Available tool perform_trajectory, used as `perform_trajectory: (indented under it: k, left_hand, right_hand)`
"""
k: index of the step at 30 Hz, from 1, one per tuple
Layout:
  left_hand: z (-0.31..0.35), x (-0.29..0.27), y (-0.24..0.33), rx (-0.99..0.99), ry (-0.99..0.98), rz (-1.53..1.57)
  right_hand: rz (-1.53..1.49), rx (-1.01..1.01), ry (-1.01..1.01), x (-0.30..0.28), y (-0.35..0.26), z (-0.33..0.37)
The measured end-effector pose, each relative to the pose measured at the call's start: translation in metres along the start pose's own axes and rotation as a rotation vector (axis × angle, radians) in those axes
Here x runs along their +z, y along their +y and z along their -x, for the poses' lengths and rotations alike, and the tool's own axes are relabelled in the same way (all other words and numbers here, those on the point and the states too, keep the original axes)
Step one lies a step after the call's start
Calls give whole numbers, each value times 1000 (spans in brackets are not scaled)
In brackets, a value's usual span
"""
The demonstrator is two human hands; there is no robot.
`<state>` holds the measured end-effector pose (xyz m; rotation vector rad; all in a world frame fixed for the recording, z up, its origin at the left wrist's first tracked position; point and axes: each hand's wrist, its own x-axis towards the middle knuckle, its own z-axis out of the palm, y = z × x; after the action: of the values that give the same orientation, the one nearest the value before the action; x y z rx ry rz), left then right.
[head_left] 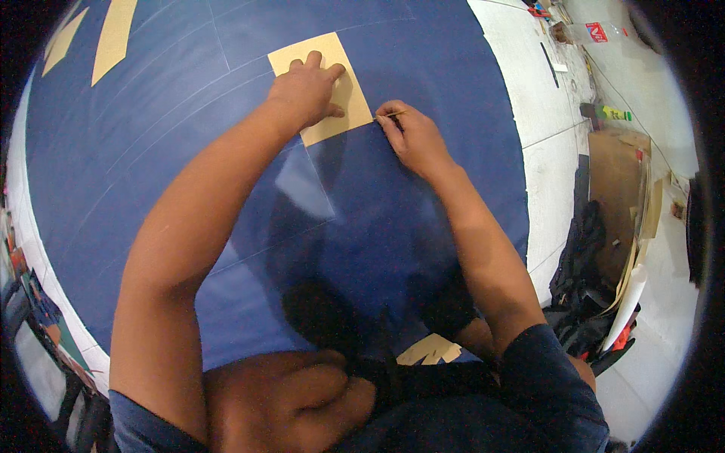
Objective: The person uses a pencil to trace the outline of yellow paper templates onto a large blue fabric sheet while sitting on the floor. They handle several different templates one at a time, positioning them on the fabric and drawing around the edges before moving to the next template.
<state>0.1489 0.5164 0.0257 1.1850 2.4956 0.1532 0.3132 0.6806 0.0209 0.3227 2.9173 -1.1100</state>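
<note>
pressing card [354, 98] on blue sheet [423, 219]: left hand [303, 90], fingers spread. right hand [417, 143] apart, thumb and finger clamped on thin stick [393, 114] at card's lower-right corner.

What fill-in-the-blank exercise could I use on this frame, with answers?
The tan piece under the left hand lies on a sheet coloured ____.
At the sheet's upper left lie ____ more tan pieces.
The right hand pinches a thin object near the tan piece's lower-____ corner.
Missing words: blue; two; right.
</note>
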Motion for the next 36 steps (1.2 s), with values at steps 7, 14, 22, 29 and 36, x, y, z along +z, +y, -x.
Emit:
perform_trajectory:
  k: [7, 14, 22, 29, 36]
  left_hand:
    - [-2, -7, 2, 8, -33, -34]
    - [-3, -9, 1, 3, -58, -7]
    - [-5, -3, -2, 4, -42, 4]
    - [-3, -2, -2, -7, -20, -12]
    - [-5, 0, -5, 75, 62, -138]
  right_hand:
    - [-252, 90, 53, 37, -29, 13]
    - [-220, 20, -35, 63, -56, 4]
    - [-94, -7, -63, 69, -54, 3]
    - [-32, 36, 131, 40, -20, 6]
    - [-15, 182, 122, 10, -2, 7]
